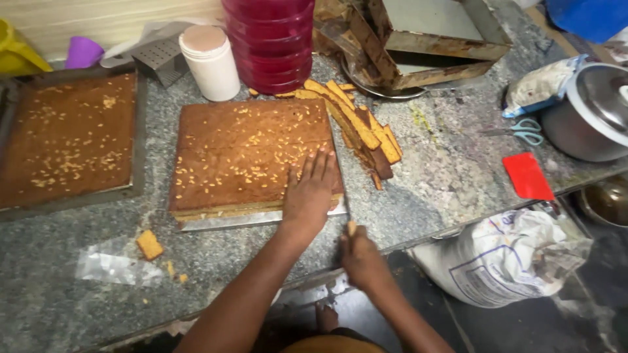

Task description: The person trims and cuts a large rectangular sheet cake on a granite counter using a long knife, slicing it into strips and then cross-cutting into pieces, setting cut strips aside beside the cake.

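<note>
Left hand (309, 189) lies flat, fingers spread, on the cake slab (248, 157) sitting on a metal board (216, 223) mid-counter. Right hand (358, 256) is clamped round a knife handle (351, 228) at the slab's right edge. Left tray (139, 140) holds another cake; stacked red tubs (271, 42) and a white jar (210, 62) stand behind, a printed sack (504, 258) sits below right.

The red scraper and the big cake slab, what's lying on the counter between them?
In the head view, a pile of trimmed cake strips lies between the red scraper and the cake slab, then bare counter.
</note>
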